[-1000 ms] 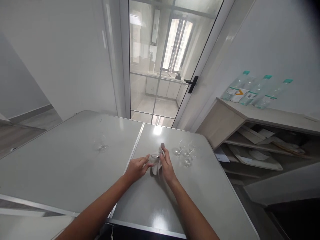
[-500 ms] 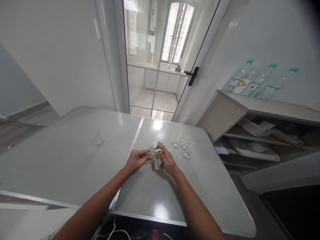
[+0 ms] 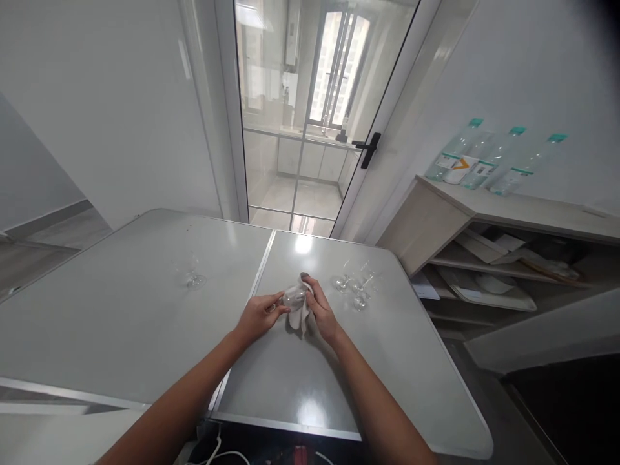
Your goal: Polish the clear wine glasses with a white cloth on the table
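My left hand [image 3: 256,318] has its fingers closed around the narrow end of a clear wine glass [image 3: 292,296], above the right-hand tabletop. The bowl of the glass points right and leans against a white cloth [image 3: 299,320]. My right hand [image 3: 321,312] grips that cloth at the bowl's rim side, with a fold hanging down below the fingers. Part of the glass is hidden behind the fingers and cloth. To the right of my right hand stand several more clear stemmed glasses [image 3: 360,301].
Another clear stemmed glass [image 3: 196,281] stands on the left tabletop [image 3: 135,323]. A metal seam [image 3: 265,255] divides the two tabletops. At right, a wooden shelf unit [image 3: 448,200] carries several plastic bottles [image 3: 508,179]. Beyond the table is a glass door with a black handle [image 3: 371,150].
The cloth has spread and hangs lower, and more of the glass bowl shows against it. My left hand has shifted slightly left with the glass. The whole view has moved a little.
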Available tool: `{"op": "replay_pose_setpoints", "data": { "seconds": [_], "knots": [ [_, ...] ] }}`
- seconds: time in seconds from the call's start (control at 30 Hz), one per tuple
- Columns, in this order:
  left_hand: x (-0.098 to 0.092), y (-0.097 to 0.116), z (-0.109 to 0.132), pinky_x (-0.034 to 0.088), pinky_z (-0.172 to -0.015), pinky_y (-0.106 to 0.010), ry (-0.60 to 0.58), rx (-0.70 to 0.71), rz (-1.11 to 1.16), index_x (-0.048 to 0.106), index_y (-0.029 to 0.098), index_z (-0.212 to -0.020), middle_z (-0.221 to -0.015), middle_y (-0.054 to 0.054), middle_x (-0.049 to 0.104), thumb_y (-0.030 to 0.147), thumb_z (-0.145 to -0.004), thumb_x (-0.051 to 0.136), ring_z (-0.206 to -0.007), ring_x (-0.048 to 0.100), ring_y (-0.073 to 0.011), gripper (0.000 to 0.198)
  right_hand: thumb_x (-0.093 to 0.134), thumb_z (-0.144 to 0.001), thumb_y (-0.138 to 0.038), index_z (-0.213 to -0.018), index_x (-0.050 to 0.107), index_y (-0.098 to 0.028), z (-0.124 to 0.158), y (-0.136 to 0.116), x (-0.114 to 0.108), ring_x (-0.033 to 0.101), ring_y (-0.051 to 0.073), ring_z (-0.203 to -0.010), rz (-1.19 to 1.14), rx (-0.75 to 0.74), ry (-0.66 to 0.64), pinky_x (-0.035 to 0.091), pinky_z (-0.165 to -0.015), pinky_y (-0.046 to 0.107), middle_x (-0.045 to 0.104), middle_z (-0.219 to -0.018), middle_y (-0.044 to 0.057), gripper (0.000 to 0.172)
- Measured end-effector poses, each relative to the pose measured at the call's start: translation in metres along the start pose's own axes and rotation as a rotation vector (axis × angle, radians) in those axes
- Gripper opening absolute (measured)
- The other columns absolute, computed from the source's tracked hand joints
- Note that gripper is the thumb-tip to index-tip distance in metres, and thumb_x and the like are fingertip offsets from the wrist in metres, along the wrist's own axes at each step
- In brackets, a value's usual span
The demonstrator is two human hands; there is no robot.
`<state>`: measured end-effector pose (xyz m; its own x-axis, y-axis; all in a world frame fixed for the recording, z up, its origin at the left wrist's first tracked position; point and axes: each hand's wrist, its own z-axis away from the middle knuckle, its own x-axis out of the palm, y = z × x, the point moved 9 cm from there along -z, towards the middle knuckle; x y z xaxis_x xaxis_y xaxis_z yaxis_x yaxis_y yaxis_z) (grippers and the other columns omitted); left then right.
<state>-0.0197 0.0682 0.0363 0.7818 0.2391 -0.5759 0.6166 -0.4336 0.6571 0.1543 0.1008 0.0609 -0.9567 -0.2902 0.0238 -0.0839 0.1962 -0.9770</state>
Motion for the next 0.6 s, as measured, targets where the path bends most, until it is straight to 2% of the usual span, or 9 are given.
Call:
{"op": "replay_pose_setpoints", "data": {
  "seconds": [0.1,0.17,0.23,0.37,0.47,0.53,0.6],
  "knots": [
    [-0.003,-0.001,0.002,0.044,-0.063,-0.023,0.040,-0.001,-0.101,0.071,0.019,-0.126,-0.077,-0.004,0.073,0.042,-0.092,0.068,-0.057,0.057,-0.0112,0.041,0.055,-0.097,-0.052,-0.134,0.060,-0.030,0.000,-0.005,0.007,0.062,0.023,-0.096,0.158,-0.062,-0.082,0.048,-0.089,0.033,0.068,-0.105,0.004,0.043],
    [-0.001,0.001,0.005,0.044,-0.062,-0.023,0.014,0.039,-0.147,0.070,0.020,-0.126,-0.076,-0.005,0.074,0.042,-0.092,0.067,-0.058,0.059,-0.0123,0.041,0.051,-0.099,-0.051,-0.132,0.061,-0.029,-0.001,-0.003,0.011,0.060,0.022,-0.084,0.226,-0.061,-0.141,0.048,-0.084,0.033,0.067,-0.091,0.002,0.041],
    [0.003,0.005,0.008,0.043,-0.060,-0.023,-0.030,0.084,-0.170,0.071,0.019,-0.125,-0.074,-0.006,0.073,0.043,-0.093,0.065,-0.058,0.060,-0.0134,0.040,0.049,-0.100,-0.051,-0.124,0.065,-0.027,-0.002,0.001,0.014,0.058,0.021,-0.081,0.247,-0.045,-0.193,0.047,-0.082,0.032,0.065,-0.086,0.001,0.037],
    [0.007,0.005,0.008,0.045,-0.061,-0.024,-0.068,0.064,-0.103,0.073,0.021,-0.121,-0.074,-0.005,0.073,0.041,-0.092,0.067,-0.058,0.060,-0.0132,0.036,0.050,-0.098,-0.056,-0.110,0.064,-0.024,-0.003,0.013,0.013,0.055,0.018,-0.077,0.067,0.079,-0.224,0.046,-0.074,0.028,0.061,-0.085,0.000,0.037],
    [0.010,0.003,0.003,0.046,-0.064,-0.025,-0.066,0.005,-0.002,0.074,0.021,-0.119,-0.077,-0.004,0.074,0.039,-0.088,0.072,-0.059,0.059,-0.0125,0.036,0.053,-0.095,-0.060,-0.109,0.060,-0.023,-0.001,0.018,0.011,0.052,0.017,-0.070,-0.120,0.178,-0.197,0.044,-0.066,0.026,0.058,-0.082,-0.001,0.040],
    [0.011,0.001,-0.001,0.046,-0.064,-0.025,-0.061,-0.046,0.051,0.076,0.020,-0.118,-0.076,-0.004,0.073,0.038,-0.086,0.075,-0.058,0.057,-0.0120,0.036,0.054,-0.094,-0.059,-0.109,0.058,-0.024,-0.001,0.017,0.010,0.051,0.017,-0.068,-0.137,0.180,-0.179,0.044,-0.065,0.026,0.057,-0.080,-0.001,0.039],
    [0.011,-0.002,-0.004,0.045,-0.063,-0.025,-0.067,-0.101,0.105,0.077,0.019,-0.116,-0.074,-0.003,0.073,0.038,-0.083,0.077,-0.058,0.055,-0.0119,0.038,0.053,-0.096,-0.057,-0.108,0.060,-0.025,-0.001,0.010,0.008,0.052,0.018,-0.070,-0.030,0.111,-0.173,0.044,-0.069,0.027,0.057,-0.081,-0.002,0.035]
  ]
}}
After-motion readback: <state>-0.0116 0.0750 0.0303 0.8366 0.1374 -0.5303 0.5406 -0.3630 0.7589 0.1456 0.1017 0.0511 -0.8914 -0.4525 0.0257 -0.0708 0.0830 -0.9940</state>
